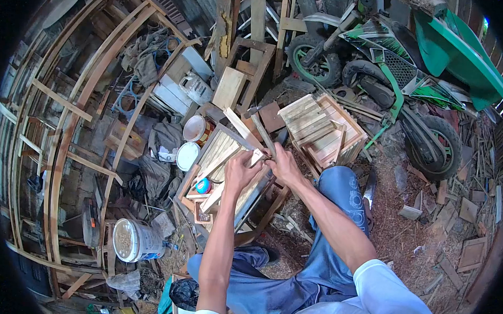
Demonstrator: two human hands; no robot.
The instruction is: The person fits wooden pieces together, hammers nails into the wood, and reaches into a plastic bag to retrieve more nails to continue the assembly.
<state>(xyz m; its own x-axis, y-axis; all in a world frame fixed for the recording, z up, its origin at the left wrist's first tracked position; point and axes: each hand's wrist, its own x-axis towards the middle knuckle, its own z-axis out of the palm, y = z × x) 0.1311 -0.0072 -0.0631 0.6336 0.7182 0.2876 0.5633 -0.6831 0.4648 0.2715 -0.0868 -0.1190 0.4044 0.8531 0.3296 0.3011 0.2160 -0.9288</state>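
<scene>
My left hand [240,172] is closed, its fingers pinching a pale wooden strip [257,156] above the workbench. Right beside it, my right hand [285,167] has its fingers closed at the lower end of a greyish stick [262,134]; part of the grip is hidden. The two hands almost meet at the fingertips. Another pale wooden strip [240,125] slants away behind them. Below lies a small workbench [243,210] with several wooden pieces on it. A round blue-and-red container [203,186] and a small wooden box [203,215] sit left of my left hand.
Slatted wooden crates [342,135] stand to the right, with a green motorbike [395,79] beyond. White buckets [138,241] and lidded tubs [188,156] are at left, near a long curved wooden frame [60,165]. Wood scraps [468,211] and sawdust cover the floor.
</scene>
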